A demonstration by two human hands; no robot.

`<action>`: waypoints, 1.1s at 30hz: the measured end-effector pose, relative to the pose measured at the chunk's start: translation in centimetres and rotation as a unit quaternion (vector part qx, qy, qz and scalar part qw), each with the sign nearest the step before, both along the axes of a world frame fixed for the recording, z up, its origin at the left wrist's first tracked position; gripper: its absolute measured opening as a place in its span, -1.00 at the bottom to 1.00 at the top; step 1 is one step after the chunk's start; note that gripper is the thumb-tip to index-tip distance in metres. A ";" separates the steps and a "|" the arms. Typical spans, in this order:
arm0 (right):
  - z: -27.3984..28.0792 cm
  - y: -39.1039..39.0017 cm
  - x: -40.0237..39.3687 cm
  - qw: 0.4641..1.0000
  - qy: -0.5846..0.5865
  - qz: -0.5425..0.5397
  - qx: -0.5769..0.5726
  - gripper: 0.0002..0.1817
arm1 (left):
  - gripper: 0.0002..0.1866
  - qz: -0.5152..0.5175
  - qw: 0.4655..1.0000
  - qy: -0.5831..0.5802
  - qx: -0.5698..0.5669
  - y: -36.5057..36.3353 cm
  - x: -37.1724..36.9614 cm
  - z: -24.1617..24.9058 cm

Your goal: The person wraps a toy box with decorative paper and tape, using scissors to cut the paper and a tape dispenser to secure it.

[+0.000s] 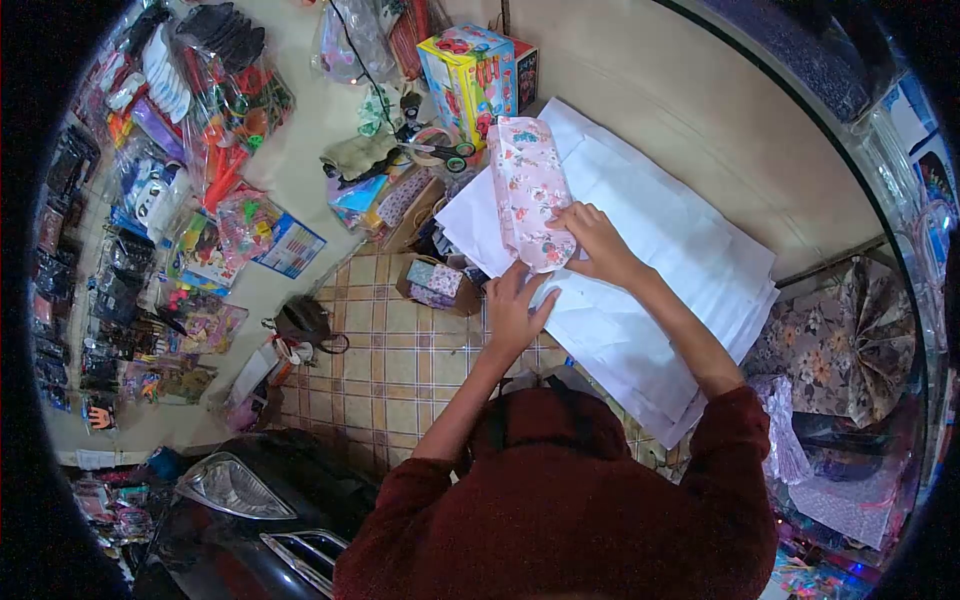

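Observation:
A long pink floral-printed wrapped package (533, 185) lies at a slant on a stack of large white paper sheets (660, 230). My right hand (597, 245) grips its near right corner, fingers on top and thumb low by the edge. At the near left corner, my left hand (515, 308) touches the package with its fingertips, the thumb spread away over the white paper. What lies inside the wrapping is hidden.
Beyond the package stand a colourful toy box (465, 85), a tape roll (432, 148) and scissors (460, 158). A small carton (465, 298) holding floral-patterned boxes sits left on the tiled floor (365, 350). Packaged goods hang at left; a motorbike (240, 490) is at lower left.

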State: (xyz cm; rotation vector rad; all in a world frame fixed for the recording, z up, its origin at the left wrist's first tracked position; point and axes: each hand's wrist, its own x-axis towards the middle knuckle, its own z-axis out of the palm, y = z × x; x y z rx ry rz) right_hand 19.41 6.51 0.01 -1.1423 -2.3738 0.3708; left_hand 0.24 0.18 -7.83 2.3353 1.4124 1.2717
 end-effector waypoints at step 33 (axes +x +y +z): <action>-1.5 -0.2 -1.4 0.987 -0.085 -0.062 0.125 -0.38 | -0.60 -0.122 0.988 0.060 -0.068 1.3 -2.4 2.4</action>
